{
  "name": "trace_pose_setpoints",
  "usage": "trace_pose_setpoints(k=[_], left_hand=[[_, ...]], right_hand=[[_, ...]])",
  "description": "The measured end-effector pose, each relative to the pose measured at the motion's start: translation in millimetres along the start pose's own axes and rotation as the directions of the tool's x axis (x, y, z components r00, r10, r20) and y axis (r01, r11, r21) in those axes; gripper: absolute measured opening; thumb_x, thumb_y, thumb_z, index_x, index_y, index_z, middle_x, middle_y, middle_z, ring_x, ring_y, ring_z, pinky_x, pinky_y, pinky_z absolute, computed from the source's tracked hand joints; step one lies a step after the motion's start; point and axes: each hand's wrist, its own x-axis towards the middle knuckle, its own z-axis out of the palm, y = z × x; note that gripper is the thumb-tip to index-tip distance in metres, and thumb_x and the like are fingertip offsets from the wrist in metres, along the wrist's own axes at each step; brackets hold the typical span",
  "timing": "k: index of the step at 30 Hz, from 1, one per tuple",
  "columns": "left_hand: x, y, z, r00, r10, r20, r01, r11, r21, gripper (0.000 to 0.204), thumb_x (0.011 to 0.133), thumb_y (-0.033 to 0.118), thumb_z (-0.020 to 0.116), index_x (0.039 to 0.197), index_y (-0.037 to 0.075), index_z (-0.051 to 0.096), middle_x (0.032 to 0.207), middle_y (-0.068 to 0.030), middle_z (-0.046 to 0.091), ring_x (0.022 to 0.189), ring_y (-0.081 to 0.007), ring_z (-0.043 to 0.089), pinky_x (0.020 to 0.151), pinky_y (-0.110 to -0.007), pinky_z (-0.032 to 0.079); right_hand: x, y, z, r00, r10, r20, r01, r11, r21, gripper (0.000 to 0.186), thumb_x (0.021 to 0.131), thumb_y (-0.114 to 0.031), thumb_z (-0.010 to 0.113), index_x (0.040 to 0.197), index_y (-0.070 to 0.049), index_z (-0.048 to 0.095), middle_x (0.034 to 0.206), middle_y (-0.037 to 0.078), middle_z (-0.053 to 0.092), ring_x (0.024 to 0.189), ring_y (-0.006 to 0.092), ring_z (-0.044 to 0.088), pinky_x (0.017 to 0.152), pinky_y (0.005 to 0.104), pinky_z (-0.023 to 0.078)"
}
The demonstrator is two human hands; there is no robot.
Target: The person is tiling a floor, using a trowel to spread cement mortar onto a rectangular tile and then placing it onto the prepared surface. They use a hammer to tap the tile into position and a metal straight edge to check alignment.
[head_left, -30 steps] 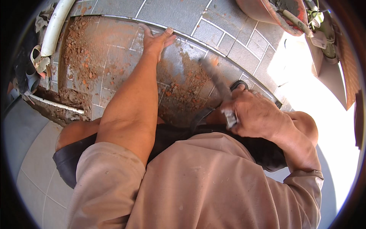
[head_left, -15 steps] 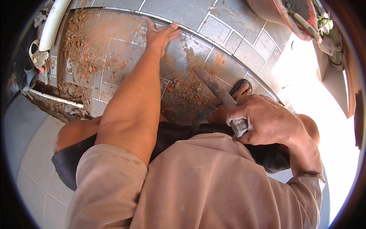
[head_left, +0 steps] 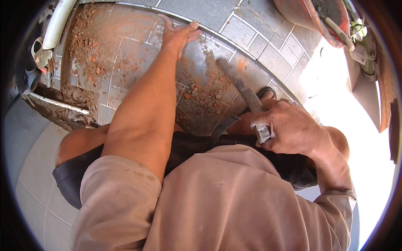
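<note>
My left hand (head_left: 176, 35), fingers apart, rests at the far edge of a dusty grey tiled floor section (head_left: 138, 60), along a narrow strip. My right hand (head_left: 287, 127) grips a long, flat grey bar (head_left: 243, 88), its blurred far end above the tiles to the right of my left hand. Broken orange-brown rubble (head_left: 203, 98) is scattered beneath and beside the bar, with more along the section's left side. A sandalled foot (head_left: 266, 92) shows just behind my right hand.
At the top right a reddish tub (head_left: 303, 14) holds grey material and a handled tool, beside plants. A white pipe (head_left: 58, 25) and scraps lie at the left, above a dug trench (head_left: 58, 100) with a thinner pipe. Bright sunlight covers the right side.
The bar's far end dipped toward me half a second ago and is raised away from me again now. My left hand stays at the edge; the view has shifted slightly.
</note>
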Motion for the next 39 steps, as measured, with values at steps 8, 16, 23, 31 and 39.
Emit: trace_pose_setpoints(k=[8,16,23,31,39], left_hand=[[1,-3,-3,0.999,0.016,0.040,-0.016,1.000,0.004,0.146,0.084,0.038,0.092,0.168,0.020,-0.026,0.154,-0.0190,0.059,0.133,-0.0344,0.066,0.127,-0.076,0.005],[-4,1,-1,1.000,-0.014,0.028,0.013,1.000,0.025,0.148,0.081,0.043,0.093,0.168,0.021,-0.024,0.152,-0.0175,0.062,0.135,-0.0335,0.065,0.128,-0.075,0.003],[-2,1,-2,0.999,-0.013,0.029,0.012,0.999,0.047,0.148,0.081,0.045,0.092,0.168,0.015,-0.024,0.150,-0.0184,0.063,0.137,-0.0337,0.063,0.129,-0.073,0.004],[5,-3,-4,0.999,-0.028,0.042,0.025,0.997,0.067,0.145,0.085,0.047,0.089,0.167,0.019,-0.028,0.146,-0.0177,0.067,0.137,-0.0334,0.063,0.129,-0.072,0.002],[6,-5,-7,0.999,-0.017,0.045,0.014,0.998,0.066,0.144,0.086,0.044,0.089,0.166,0.021,-0.029,0.147,-0.0175,0.066,0.136,-0.0338,0.064,0.129,-0.072,0.001]], right_hand=[[4,-2,-1,0.997,0.004,0.078,-0.005,1.000,0.006,0.029,0.080,-0.012,0.073,0.108,-0.010,0.080,0.101,0.021,0.069,0.104,0.0413,0.068,0.091,0.0481,0.059],[-3,6,13,0.996,0.004,-0.086,-0.009,0.998,-0.062,0.025,0.081,-0.011,0.071,0.103,-0.011,0.082,0.096,0.021,0.070,0.100,0.0404,0.069,0.088,0.0493,0.057],[3,7,10,0.992,-0.008,-0.126,0.006,1.000,-0.022,0.022,0.077,-0.004,0.069,0.095,-0.007,0.081,0.083,0.021,0.070,0.088,0.0418,0.070,0.079,0.0480,0.058],[4,12,18,0.997,0.013,-0.078,-0.024,0.990,-0.139,0.028,0.073,-0.012,0.081,0.101,-0.010,0.079,0.100,0.017,0.068,0.092,0.0389,0.071,0.083,0.0480,0.058],[2,5,20,0.993,0.033,-0.109,-0.051,0.984,-0.168,0.019,0.080,-0.011,0.073,0.096,-0.010,0.081,0.089,0.019,0.072,0.097,0.0407,0.069,0.083,0.0481,0.059]])
